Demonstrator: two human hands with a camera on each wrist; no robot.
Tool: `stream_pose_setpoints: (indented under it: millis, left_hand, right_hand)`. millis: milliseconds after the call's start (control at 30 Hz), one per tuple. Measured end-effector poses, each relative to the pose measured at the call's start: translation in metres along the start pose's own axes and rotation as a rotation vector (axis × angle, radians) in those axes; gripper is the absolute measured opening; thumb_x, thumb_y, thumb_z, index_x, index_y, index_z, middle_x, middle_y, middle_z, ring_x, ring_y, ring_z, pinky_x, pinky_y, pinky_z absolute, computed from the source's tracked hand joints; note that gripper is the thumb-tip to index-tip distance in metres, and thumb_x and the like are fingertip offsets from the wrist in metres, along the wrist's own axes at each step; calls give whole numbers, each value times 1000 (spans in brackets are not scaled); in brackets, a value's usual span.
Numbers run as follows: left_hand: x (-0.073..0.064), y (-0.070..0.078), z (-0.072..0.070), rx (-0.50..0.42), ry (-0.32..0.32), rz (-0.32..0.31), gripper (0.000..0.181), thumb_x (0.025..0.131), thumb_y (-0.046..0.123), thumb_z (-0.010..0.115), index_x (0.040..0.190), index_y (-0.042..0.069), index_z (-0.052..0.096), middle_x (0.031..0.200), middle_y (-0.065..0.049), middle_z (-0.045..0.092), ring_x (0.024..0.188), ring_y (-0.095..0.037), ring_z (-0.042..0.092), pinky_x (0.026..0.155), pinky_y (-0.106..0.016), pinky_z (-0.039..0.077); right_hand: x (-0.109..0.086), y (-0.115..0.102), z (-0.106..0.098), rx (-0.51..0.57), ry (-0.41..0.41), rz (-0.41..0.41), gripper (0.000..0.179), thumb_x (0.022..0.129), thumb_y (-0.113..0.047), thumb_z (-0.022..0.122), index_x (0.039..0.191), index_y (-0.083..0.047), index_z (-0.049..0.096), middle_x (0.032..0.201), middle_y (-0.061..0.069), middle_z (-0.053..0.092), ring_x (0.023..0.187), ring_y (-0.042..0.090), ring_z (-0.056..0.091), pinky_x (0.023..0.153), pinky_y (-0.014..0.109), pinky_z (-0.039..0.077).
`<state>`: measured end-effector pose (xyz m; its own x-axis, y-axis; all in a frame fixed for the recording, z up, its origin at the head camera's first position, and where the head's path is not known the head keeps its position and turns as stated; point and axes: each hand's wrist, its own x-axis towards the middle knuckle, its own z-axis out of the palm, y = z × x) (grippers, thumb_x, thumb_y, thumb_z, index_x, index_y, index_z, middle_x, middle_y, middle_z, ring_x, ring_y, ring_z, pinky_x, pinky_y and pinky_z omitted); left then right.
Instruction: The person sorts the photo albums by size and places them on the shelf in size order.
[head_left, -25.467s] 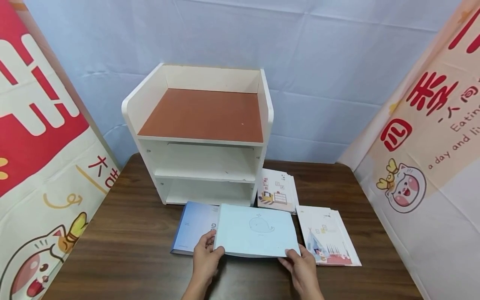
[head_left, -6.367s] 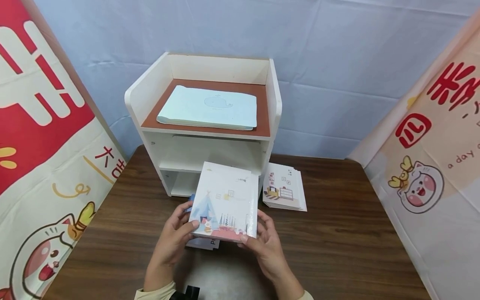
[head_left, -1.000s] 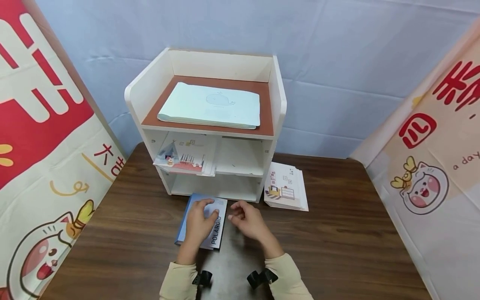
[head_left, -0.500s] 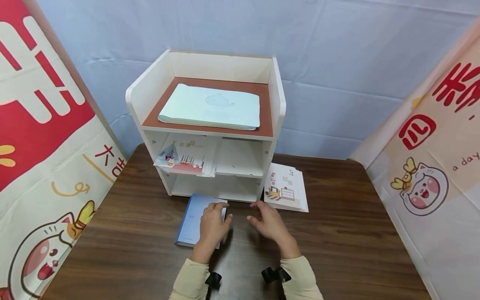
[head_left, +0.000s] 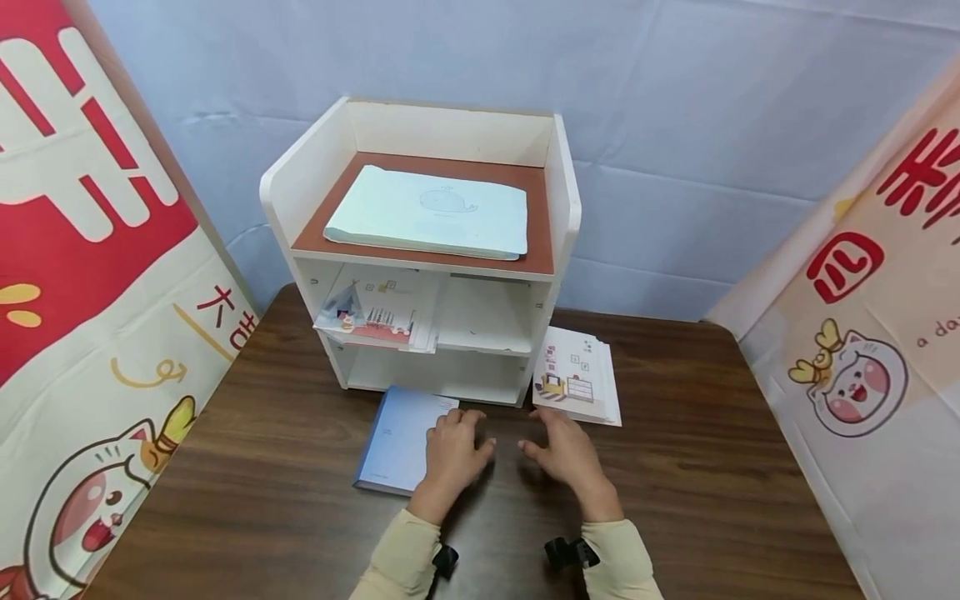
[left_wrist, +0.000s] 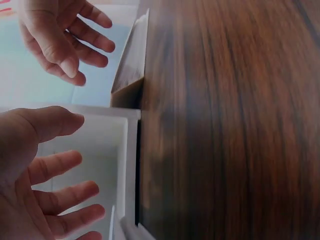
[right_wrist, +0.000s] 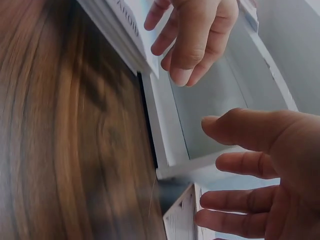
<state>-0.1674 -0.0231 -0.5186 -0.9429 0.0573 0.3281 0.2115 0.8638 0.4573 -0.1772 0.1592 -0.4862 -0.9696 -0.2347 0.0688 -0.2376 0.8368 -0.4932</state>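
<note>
My left hand (head_left: 453,454) hovers over the right part of a blue book (head_left: 393,442), fingers loosely bent and holding nothing. Apart from it, my right hand (head_left: 566,450) is just in front of a stack of white illustrated books (head_left: 585,379), also with nothing in it. In the right wrist view, that hand's fingers (right_wrist: 240,200) spread beside the stack's edge. A white shelf unit (head_left: 562,208) stands behind both hands. On its brown top lies a pale blue whale book (head_left: 427,212). White books with a tent picture (head_left: 382,312) lie at the left of the middle level, jutting slightly forward.
The dark wooden table (head_left: 712,467) extends on both sides of the shelf. A light blue cloth (head_left: 660,150) hangs behind it. Printed banners flank the table, one on the left (head_left: 112,333) and one on the right (head_left: 862,333).
The whale book went from the hands to the shelf top, and the tent books to the middle level. Over the last second both empty hands have shifted right, towards the white stack.
</note>
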Motion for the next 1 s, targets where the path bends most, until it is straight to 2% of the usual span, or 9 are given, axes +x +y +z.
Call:
stream_pose_setpoints:
  millis: [133, 300, 467, 667, 833, 1000]
  left_hand:
    - [2, 6, 5, -15, -22, 15, 36, 74, 31, 75, 103, 12, 67, 95, -10, 60, 84, -31, 56, 63, -43, 42]
    - [3, 13, 12, 4, -28, 28, 36, 74, 35, 75, 101, 13, 67, 94, -9, 60, 84, -28, 57, 62, -40, 43]
    - [4, 23, 19, 8, -44, 15, 37, 75, 39, 74, 102, 14, 68, 94, -7, 60, 85, -26, 57, 65, -40, 44]
    - [7, 36, 28, -49, -42, -16, 36, 74, 36, 76, 101, 13, 68, 95, -9, 60, 85, -27, 58, 66, -43, 47]
    - [9, 40, 37, -147, -20, -70, 34, 74, 31, 76, 101, 12, 67, 95, -9, 59, 84, -27, 60, 66, -40, 49]
    - [13, 44, 45, -344, -23, -137, 32, 77, 22, 75, 105, 8, 66, 98, -10, 59, 88, -29, 60, 74, -39, 49]
  right_hand:
    - [-2, 10, -1, -18, 8, 26, 45, 78, -23, 75, 114, -2, 59, 111, 16, 59, 102, 35, 55, 83, 49, 44]
    - [-4, 22, -4, 11, 14, 66, 46, 79, -25, 74, 115, -1, 59, 112, 18, 59, 103, 37, 54, 84, 50, 43]
    - [-7, 32, -9, 25, 29, 92, 45, 80, -24, 73, 114, 1, 59, 110, 21, 59, 103, 39, 54, 83, 52, 43]
    - [-8, 45, -12, 24, 56, 129, 42, 81, -23, 72, 112, 2, 59, 105, 23, 59, 98, 40, 55, 81, 52, 43]
    - [-8, 55, -12, 58, 109, 166, 41, 81, -22, 71, 110, 3, 59, 105, 25, 58, 99, 43, 54, 81, 54, 42]
    - [-7, 69, -13, 130, 181, 237, 39, 83, -18, 68, 110, 6, 57, 108, 29, 57, 102, 45, 51, 84, 55, 39]
